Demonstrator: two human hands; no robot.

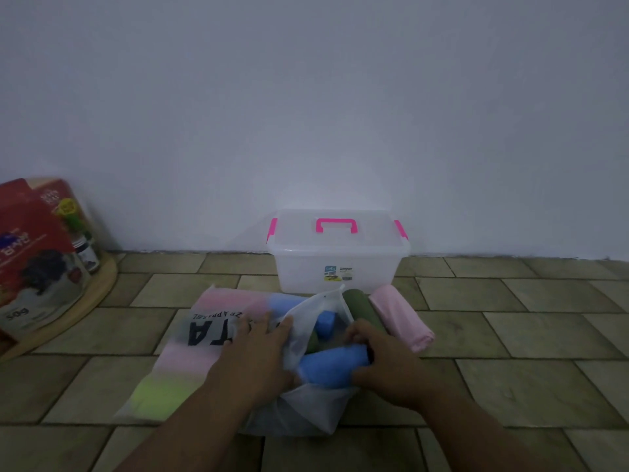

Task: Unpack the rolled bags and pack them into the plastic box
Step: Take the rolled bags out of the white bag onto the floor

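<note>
A clear plastic box [337, 264] with a pink handle and clips stands shut against the wall. In front of it lies a frosted pouch [190, 349] with black lettering, holding pink, blue and yellow-green rolls. A second frosted pouch [306, 410] lies open beside it. My left hand [255, 349] holds its mouth open at the edge. My right hand [377, 356] grips a blue roll [330, 366] at the opening. Another blue roll [325, 321] and a green one [311, 342] sit inside. A dark green roll [360, 306] and a pink roll [401, 318] lie on the floor to the right.
A red printed package [37, 253] stands on a round wooden board [102, 291] at the far left by the wall. The floor is tan tile [510, 301]. A plain wall [306, 114] runs right behind the box.
</note>
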